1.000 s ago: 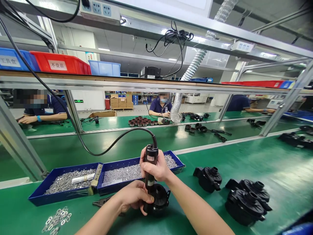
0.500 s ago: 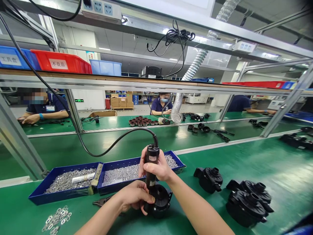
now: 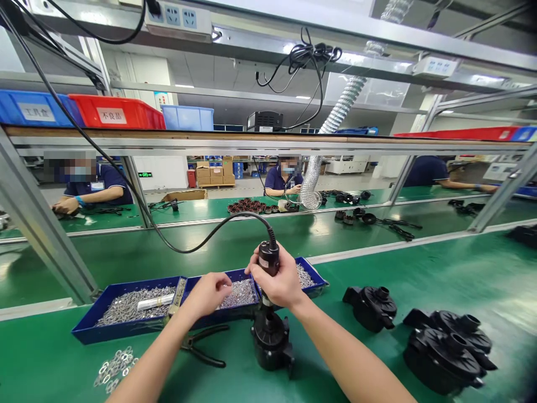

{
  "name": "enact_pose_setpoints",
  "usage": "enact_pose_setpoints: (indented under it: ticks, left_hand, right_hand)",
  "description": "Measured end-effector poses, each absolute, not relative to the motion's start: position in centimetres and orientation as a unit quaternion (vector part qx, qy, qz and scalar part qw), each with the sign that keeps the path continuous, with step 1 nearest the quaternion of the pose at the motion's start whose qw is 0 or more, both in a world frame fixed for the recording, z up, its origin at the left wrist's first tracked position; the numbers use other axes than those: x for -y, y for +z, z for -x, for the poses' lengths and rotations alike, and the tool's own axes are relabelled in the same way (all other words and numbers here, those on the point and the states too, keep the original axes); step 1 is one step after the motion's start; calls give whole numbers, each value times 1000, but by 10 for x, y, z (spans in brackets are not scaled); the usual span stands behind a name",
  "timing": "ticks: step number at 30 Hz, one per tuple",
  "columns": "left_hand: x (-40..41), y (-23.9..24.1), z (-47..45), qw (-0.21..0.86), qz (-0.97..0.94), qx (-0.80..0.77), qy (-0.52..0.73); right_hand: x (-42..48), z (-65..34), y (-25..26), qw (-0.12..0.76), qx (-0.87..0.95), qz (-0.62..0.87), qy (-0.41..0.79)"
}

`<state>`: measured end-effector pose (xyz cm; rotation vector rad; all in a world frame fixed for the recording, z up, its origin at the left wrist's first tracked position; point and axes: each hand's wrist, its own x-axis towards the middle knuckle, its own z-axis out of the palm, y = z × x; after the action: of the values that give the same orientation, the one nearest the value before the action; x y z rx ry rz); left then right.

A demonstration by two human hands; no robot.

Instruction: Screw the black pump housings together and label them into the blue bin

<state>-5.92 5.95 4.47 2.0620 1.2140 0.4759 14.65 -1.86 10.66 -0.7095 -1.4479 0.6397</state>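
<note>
A: Where is the piece being worked on?

B: A round black housing (image 3: pixel 271 344) sits on the green worktop (image 3: pixel 235 386), front and centre, directly below a corded screwdriver (image 3: pixel 268 256).

A: And the hands?

B: The right hand (image 3: pixel 282 277) has its grip wrapped around the screwdriver, held nearly upright. Whether the bit touches the housing is hidden. The left hand (image 3: pixel 210 294) is over a blue tray (image 3: pixel 210 321) of small metal parts (image 3: pixel 241 294), fingers curled inward; I cannot tell if its grip has anything in it.

A: How far along does it look?

B: Partway, I'd judge. The housing has its spouted top in place, but its fasteners are too small to count, so I can't say how many are in or missing. Three similar housings stand to the right, one alone (image 3: pixel 373 308) and a close pair (image 3: pixel 444 358); whether those are finished doesn't show.

A: Anything else nearby?

B: Pliers (image 3: pixel 210 360) lie left of the housing, and loose metal rings (image 3: pixel 115 366) further left.
</note>
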Motion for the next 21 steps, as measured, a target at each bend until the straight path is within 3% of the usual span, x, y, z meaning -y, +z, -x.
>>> enact_pose_setpoints:
  ticks: [2,11,21]
  left_hand:
    - [-75,43,72,271,-801,-505,173]
    - [-92,9,74,262,-814,-506,111]
    - [-82,27,70,240,-815,-505,150]
  right_hand:
    - [17,-145,106,649,633,333,260]
    - [14,-147,105,627,646,332,282]
    - [14,-148,104,624,648,318,300]
